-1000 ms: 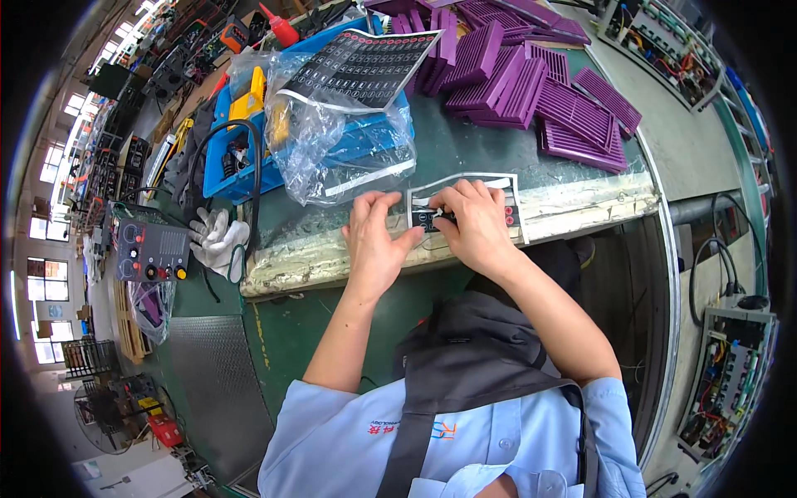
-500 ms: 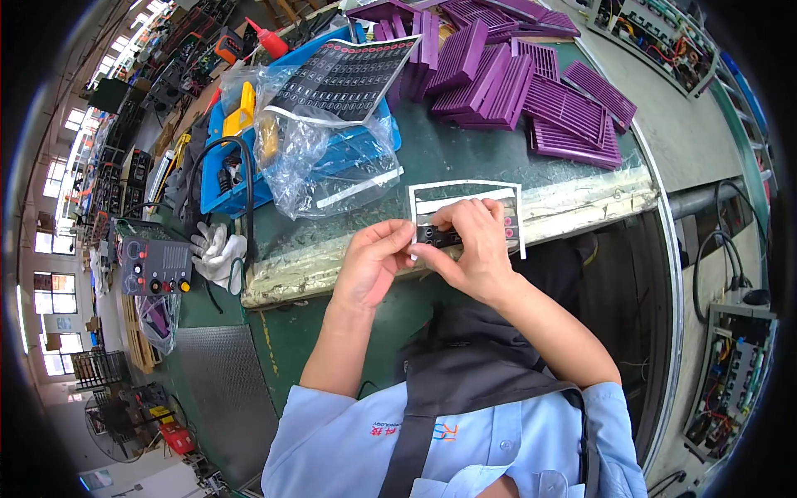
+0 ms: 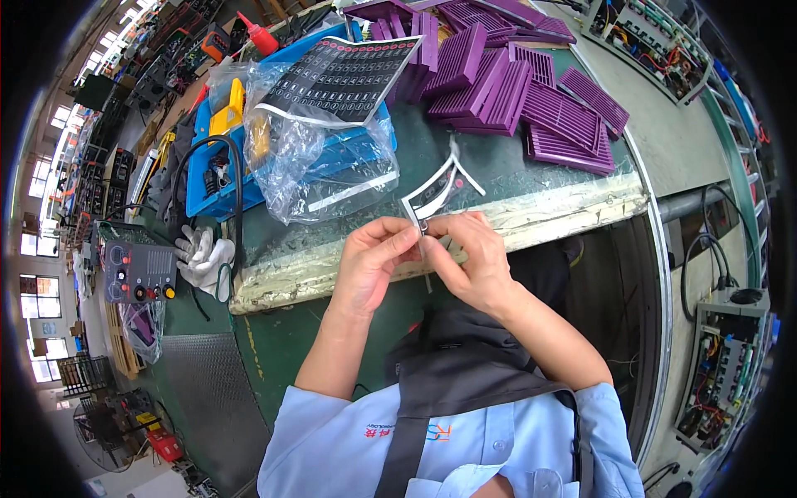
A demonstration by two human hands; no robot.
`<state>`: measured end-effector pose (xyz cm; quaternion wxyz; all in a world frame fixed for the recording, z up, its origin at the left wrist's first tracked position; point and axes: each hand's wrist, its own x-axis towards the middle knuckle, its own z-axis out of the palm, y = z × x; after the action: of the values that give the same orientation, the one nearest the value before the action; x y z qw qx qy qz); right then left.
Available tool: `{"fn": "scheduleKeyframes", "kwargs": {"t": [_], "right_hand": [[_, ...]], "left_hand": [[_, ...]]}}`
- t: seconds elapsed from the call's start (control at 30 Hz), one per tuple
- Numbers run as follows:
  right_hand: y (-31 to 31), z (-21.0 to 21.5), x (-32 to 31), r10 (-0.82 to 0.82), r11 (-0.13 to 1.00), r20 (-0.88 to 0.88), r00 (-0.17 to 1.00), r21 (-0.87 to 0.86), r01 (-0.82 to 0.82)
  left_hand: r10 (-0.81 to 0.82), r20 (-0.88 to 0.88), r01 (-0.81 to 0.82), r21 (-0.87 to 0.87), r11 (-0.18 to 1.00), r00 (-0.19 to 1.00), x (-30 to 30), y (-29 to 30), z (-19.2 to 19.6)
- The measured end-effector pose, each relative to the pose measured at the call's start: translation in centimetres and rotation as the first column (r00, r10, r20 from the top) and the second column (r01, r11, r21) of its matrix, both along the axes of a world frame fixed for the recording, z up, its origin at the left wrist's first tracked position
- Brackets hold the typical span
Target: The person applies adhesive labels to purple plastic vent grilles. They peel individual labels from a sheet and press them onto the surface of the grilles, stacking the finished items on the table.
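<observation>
Green-topped workbench (image 3: 498,178) w/ clear scuffed cover sheet, runs across in front of me. Far side: big heap of purple ribbed plastic grille panels (image 3: 515,91), loosely stacked, none in my hands. Left of heap: blue plastic parts bin (image 3: 207,178) w/ yellow tool inside, and a crumpled clear plastic bag (image 3: 320,158) lying partly over it; on the bag, a black label sheet w/ rows of round white marks (image 3: 344,75). Off bench edge to my left: white work gloves (image 3: 199,253), then a small grey control box w/ red and yellow knobs (image 3: 137,270).

Progress, as I judge it: work in hand is the thin white backing strip w/ a dark sticker patch (image 3: 436,189). It's lifted off the bench, held up just above the near edge, curling away from my fingers toward the purple heap. Looks like peeling stage, approx. mid-step: strip raised and partly bent back, but nothing yet stuck onto any panel. Panels sit untouched, so applying is all left to do.

Hands: both meet at the strip's near end. Left hand (image 3: 374,261) pinched, thumb + forefinger tight on the strip end, other fingers curled in. Right hand (image 3: 473,261) likewise pinched on same spot, fingertips touching the left's. Small dark bit between the tips; can't tell if sticker or tab.
</observation>
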<state>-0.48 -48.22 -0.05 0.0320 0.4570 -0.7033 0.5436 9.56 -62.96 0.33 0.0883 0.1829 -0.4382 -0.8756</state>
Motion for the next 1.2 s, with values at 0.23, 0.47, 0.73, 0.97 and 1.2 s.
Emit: {"fn": "scheduleKeyframes", "kwargs": {"t": [0.23,0.47,0.73,0.97,1.2], "right_hand": [[-0.3,-0.1,0.5,0.004,0.998,0.240,0.971,0.054,-0.017],[-0.1,0.3,0.1,0.066,0.993,0.495,0.867,0.056,-0.108],[-0.1,0.1,0.2,0.078,0.994,0.442,0.894,0.037,-0.105],[0.0,-0.4,0.7,0.086,0.996,0.561,0.823,-0.067,-0.058],[0.3,0.5,0.6,0.132,0.986,0.566,0.814,0.010,-0.167]], "left_hand": [[0.005,0.006,-0.005,-0.059,0.998,1.000,0.4,-0.3,-0.5],[-0.042,0.011,0.043,-0.073,0.996,0.999,0.6,-0.6,-0.6],[-0.036,-0.033,0.035,-0.027,0.999,0.999,0.7,0.1,-1.0],[0.062,-0.057,-0.070,-0.148,0.986,0.996,0.7,1.1,-0.4],[-0.038,-0.107,0.016,-0.201,0.980,0.994,1.0,0.9,-0.7]]}}
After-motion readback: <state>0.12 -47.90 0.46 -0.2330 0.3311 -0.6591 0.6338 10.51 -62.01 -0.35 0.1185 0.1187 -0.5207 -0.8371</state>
